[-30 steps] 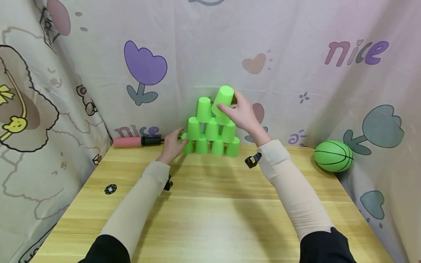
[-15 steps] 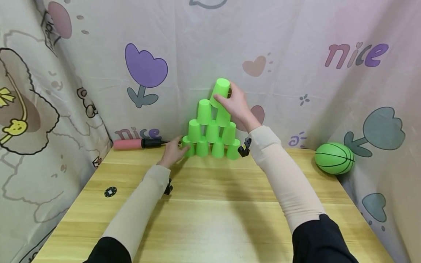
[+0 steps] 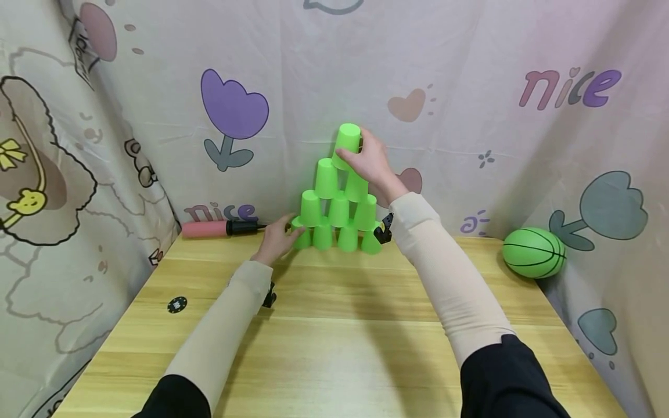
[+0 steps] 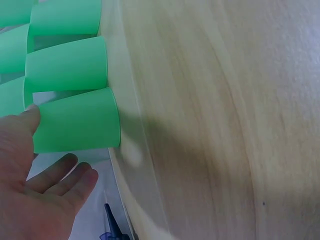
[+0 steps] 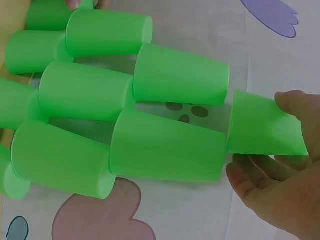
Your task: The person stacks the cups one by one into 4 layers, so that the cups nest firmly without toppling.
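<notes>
Cups [image 3: 337,209]: smooth green plastic, matt to faint satin sheen. Bench [image 3: 334,337] under the cups: pale wood-grain surface, smooth, slightly glossy. Curtain [image 3: 444,69] behind the cups: printed cloth, matt, creased. Ball [image 3: 533,252] right of the cups: green, rubbery-looking, dull finish. Sleeves [image 3: 449,278]: beige knit cloth.

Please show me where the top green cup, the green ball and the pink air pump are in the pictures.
top green cup [image 3: 347,139], head view, on its side wall above the fingers.
green ball [image 3: 533,252], head view, on its middle.
pink air pump [image 3: 204,228], head view, on its pink barrel.
</notes>
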### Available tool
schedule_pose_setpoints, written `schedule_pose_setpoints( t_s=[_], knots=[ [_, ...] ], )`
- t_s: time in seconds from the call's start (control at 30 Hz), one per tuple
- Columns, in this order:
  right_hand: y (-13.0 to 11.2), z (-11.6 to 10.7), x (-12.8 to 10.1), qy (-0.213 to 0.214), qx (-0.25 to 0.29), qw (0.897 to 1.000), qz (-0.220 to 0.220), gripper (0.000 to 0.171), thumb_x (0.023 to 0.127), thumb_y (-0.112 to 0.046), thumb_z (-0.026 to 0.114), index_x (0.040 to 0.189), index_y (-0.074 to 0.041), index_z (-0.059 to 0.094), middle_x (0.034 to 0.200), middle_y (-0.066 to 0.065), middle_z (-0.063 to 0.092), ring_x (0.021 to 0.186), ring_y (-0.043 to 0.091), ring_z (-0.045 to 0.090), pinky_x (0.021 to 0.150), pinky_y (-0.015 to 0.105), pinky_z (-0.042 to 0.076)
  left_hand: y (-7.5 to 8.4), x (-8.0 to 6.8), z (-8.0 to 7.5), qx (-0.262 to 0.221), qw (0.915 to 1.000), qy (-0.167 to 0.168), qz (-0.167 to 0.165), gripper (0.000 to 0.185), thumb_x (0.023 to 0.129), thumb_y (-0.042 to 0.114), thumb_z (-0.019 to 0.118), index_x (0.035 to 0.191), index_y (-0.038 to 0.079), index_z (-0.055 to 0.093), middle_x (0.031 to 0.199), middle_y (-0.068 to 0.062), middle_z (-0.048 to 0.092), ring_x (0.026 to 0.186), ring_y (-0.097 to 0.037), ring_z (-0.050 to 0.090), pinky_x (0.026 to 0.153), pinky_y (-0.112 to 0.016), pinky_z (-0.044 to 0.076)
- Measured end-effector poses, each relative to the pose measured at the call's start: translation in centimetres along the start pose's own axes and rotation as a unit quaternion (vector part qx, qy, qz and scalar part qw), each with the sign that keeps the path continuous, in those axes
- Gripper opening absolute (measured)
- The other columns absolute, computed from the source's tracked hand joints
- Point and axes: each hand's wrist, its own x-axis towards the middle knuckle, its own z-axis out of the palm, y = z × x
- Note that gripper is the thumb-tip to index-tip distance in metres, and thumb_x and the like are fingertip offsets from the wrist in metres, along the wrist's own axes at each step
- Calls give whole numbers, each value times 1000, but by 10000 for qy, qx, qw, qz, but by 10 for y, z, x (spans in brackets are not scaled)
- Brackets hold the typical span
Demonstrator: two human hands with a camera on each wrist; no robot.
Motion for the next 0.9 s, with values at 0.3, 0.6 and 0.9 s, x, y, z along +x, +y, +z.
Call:
schedule_pose_setpoints(
  t_s=[0.3,0.6,0.9],
  knots=[
    [1,4,8,-9,-163,9997,159,60,100,-29,71,151,-9,47,130,15,67,112,28,66,95,40,59,-1,2,-4,134,9999,-69,-62,65,107,37,63,161,9,40,162,-26,44,146,-50,45,119,-64,42],
    [1,7,10,-33,-110,9998,139,59,102,-29,69,152,-7,46,130,16,66,109,27,64,94,39,58,0,1,-5,175,9998,-100,-73,65,106,37,65,160,9,42,160,-25,47,145,-49,47,119,-64,43],
    [-1,4,9,8,-90,9994,340,74,102,-37,70,162,-10,36,149,15,59,129,28,63,105,39,58,-1,5,-6,175,9997,-164,-3,65,106,36,65,160,8,41,159,-25,48,145,-48,48,119,-63,43]
  ],
)
